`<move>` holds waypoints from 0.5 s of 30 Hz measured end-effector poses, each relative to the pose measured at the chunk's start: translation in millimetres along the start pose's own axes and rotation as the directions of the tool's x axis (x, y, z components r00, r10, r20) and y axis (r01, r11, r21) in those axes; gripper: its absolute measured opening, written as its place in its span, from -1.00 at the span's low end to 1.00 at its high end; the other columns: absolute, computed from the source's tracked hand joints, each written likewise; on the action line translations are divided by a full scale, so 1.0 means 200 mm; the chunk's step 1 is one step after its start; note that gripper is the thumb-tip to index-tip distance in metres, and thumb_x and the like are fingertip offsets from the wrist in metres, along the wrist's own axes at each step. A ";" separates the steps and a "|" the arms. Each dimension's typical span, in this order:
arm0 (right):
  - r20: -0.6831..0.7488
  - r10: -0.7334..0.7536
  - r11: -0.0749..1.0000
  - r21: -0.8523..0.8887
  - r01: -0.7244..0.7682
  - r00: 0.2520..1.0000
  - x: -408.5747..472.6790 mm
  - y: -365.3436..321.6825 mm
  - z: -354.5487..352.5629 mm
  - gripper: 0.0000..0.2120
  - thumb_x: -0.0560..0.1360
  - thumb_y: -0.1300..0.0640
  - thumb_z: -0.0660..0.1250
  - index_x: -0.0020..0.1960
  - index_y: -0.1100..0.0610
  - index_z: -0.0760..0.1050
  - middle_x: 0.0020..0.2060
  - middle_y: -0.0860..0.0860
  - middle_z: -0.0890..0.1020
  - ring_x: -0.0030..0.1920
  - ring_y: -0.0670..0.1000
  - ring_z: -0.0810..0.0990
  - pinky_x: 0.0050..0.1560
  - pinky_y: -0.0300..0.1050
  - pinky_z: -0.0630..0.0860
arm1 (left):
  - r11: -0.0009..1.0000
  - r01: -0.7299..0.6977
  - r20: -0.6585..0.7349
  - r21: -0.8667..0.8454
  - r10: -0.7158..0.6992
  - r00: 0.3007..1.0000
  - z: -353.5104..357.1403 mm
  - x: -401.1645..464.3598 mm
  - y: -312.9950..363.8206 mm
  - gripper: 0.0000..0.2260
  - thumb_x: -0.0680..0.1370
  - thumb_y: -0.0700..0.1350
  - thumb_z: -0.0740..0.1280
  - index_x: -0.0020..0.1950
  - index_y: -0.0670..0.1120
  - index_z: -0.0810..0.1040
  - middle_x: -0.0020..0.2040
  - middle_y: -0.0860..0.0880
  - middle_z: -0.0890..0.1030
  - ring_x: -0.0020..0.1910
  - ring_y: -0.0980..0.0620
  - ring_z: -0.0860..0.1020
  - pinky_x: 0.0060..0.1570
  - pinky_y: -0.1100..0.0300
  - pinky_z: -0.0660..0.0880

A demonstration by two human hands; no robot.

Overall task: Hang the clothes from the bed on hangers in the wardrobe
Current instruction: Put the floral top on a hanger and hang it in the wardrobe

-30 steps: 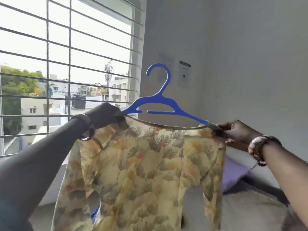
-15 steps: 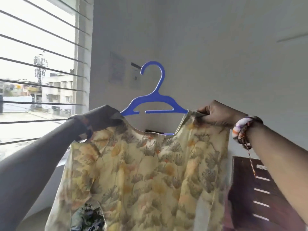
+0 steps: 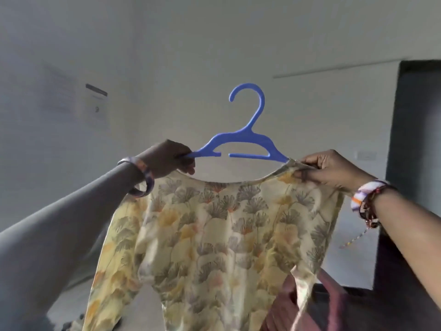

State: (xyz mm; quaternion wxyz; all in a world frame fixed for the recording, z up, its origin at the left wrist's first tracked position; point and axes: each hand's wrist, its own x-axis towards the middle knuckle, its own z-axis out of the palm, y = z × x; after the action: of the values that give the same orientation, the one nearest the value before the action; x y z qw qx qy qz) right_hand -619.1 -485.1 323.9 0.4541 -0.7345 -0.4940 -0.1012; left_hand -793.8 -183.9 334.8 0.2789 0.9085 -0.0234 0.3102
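Observation:
A yellow floral top hangs in front of me on a blue plastic hanger, whose hook points up. My left hand grips the hanger's left arm together with the top's left shoulder. My right hand pinches the top's right shoulder at the hanger's right tip. The lower part of the top runs out of the frame. The wardrobe rail is not in view.
A pale wall fills the background, with papers pinned at the left. A dark tall panel or doorway stands at the right edge. Dark reddish furniture shows low at the right behind the top.
My view has swung right, away from the window, which is now out of sight. Both hands kept hold of the hanger and top, carrying them along; the dark panel has come into view.

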 end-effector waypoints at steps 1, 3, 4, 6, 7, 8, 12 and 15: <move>-0.019 0.050 0.999 0.003 -0.050 0.999 -0.10 0.00 -0.10 -0.87 0.35 0.27 0.45 -0.14 0.10 0.62 -0.33 -0.04 0.63 -0.30 -0.17 0.53 -0.29 -0.41 0.45 | 0.999 -0.042 0.002 -0.008 0.042 0.999 0.08 0.03 0.08 -0.81 0.56 -0.31 0.26 -0.23 -0.13 0.53 -0.30 0.00 0.61 -0.36 0.31 0.57 -0.22 0.47 0.47; -0.054 0.163 0.986 -0.017 -0.164 0.985 -0.33 0.00 -0.31 -0.76 0.27 0.19 0.47 -0.06 0.11 0.61 -0.23 -0.05 0.67 -0.23 -0.20 0.58 -0.17 -0.43 0.50 | 0.993 -0.120 -0.007 0.007 0.120 0.993 0.25 0.09 0.23 -0.74 0.54 -0.29 0.29 -0.28 -0.01 0.54 -0.38 0.16 0.62 -0.33 0.28 0.56 -0.16 0.43 0.46; -0.082 0.224 0.974 -0.027 -0.227 0.971 -0.45 0.01 -0.42 -0.75 0.28 0.21 0.47 -0.04 0.10 0.60 -0.23 -0.11 0.68 -0.23 -0.24 0.60 -0.15 -0.45 0.51 | 0.989 -0.150 -0.008 0.000 0.150 0.989 0.33 0.13 0.28 -0.71 0.54 -0.29 0.29 -0.30 0.03 0.55 -0.40 0.21 0.62 -0.30 0.24 0.57 -0.13 0.39 0.47; -0.159 0.328 0.943 -0.004 -0.332 0.931 -0.71 0.00 -0.64 -0.77 0.36 0.28 0.44 -0.03 0.06 0.58 -0.29 -0.18 0.67 -0.25 -0.28 0.60 -0.21 -0.45 0.50 | 0.977 -0.210 0.015 -0.028 0.211 0.977 0.49 0.20 0.41 -0.65 0.53 -0.31 0.30 -0.34 0.09 0.57 -0.39 0.25 0.62 -0.23 0.12 0.60 -0.06 0.25 0.49; -0.211 0.372 0.926 0.017 -0.377 0.904 -0.84 0.00 -0.74 -0.78 0.36 0.28 0.43 -0.04 0.05 0.58 -0.31 -0.17 0.67 -0.26 -0.25 0.60 -0.24 -0.42 0.50 | 0.967 -0.250 0.030 -0.049 0.252 0.967 0.59 0.22 0.49 -0.65 0.53 -0.30 0.30 -0.35 0.09 0.58 -0.38 0.27 0.62 -0.24 0.13 0.60 -0.04 0.23 0.48; -0.265 0.413 0.906 0.026 -0.422 0.871 -0.98 -0.01 -0.83 -0.78 0.33 0.23 0.45 -0.05 0.04 0.59 -0.32 -0.15 0.66 -0.28 -0.21 0.59 -0.26 -0.37 0.51 | 0.958 -0.277 0.054 -0.069 0.281 0.958 0.69 0.24 0.58 -0.66 0.53 -0.28 0.31 -0.33 0.11 0.57 -0.37 0.29 0.61 -0.27 0.22 0.59 -0.06 0.30 0.46; -0.450 0.508 0.849 0.118 -0.514 0.735 -1.47 -0.11 -1.13 -0.89 0.35 0.26 0.41 -0.13 0.20 0.55 -0.40 -0.04 0.63 -0.41 -0.13 0.55 -0.42 -0.34 0.48 | 0.898 -0.399 0.140 -0.187 0.426 0.894 1.07 0.29 1.00 -0.75 0.54 -0.22 0.30 -0.25 0.09 0.56 -0.35 0.40 0.57 -0.29 0.44 0.52 -0.20 0.54 0.37; -0.563 0.532 0.810 0.120 -0.574 0.633 -1.79 -0.21 -1.31 -0.79 0.31 0.23 0.43 -0.07 0.22 0.53 -0.27 0.02 0.65 -0.33 -0.13 0.60 -0.32 -0.33 0.53 | 0.846 -0.425 0.186 -0.320 0.497 0.848 1.35 0.33 1.32 -0.72 0.54 -0.21 0.32 -0.30 0.11 0.59 -0.35 0.31 0.61 -0.31 0.38 0.55 -0.14 0.38 0.44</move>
State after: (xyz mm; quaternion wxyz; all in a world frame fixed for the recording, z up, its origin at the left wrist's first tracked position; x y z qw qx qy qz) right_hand -751.6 -908.7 282.5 0.5631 -0.8002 -0.0815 -0.1898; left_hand -648.5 -537.7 326.9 0.3096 0.8624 -0.3210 0.2396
